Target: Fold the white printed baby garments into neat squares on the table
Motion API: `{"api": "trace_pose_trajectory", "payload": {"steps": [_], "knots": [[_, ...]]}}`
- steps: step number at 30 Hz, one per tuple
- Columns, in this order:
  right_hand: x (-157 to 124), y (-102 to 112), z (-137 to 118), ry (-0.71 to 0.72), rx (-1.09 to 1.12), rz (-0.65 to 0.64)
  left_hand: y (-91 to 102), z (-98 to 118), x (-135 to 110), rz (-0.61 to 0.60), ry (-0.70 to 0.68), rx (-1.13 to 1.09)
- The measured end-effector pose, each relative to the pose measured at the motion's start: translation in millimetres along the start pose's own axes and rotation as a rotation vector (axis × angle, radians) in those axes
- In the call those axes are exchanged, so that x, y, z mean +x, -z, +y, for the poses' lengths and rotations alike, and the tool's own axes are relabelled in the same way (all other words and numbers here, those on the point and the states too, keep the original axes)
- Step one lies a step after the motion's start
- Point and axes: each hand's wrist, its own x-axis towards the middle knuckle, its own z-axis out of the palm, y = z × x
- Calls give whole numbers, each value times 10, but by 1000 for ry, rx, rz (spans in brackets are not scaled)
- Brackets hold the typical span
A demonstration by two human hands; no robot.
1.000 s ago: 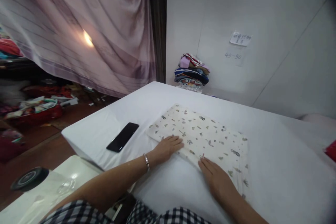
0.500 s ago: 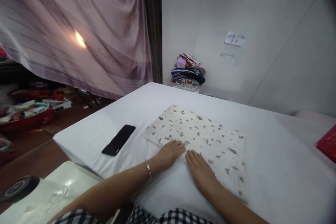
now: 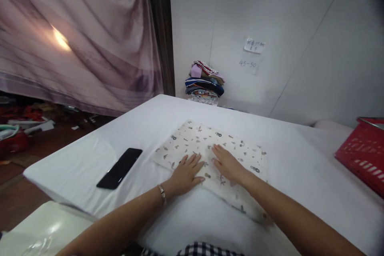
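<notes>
A folded cream cloth with small dark prints lies flat on the white-covered table. My left hand, with a bracelet on its wrist, rests flat on the cloth's near left part, fingers stretched out. My right hand lies flat on the middle of the cloth, fingers together and extended. Neither hand grips anything. The two hands are side by side, almost touching.
A black phone lies on the table left of the cloth. A red basket stands at the right edge. A stack of folded clothes sits by the far wall. A pink curtain hangs at left.
Both hands have slid forward onto the cloth, the right one moving from the near edge to the middle. The view has turned right, bringing the red basket into sight.
</notes>
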Motion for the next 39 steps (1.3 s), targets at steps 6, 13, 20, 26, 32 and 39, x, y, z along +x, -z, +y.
{"api": "trace_pose_trajectory", "payload": {"steps": [6,13,20,26,32,39], "knots": [[713,-25,503,-140,-138,9,-118,-46,-31,-7,-4,27],[858,-280,958,-240,-218,26,-86,-5,-62,-39,10,-21],[852,-328,973,-232,-234,48,270,-484,211,70,289,76],[844,-285,952,-257,-220,16,61,-973,146,52,550,123],[1127,-173,631,-154,-216,63,-32,-981,128,82,543,114],[1385,-326,541,-72,-184,-59,-14,-989,134,80,564,126]]}}
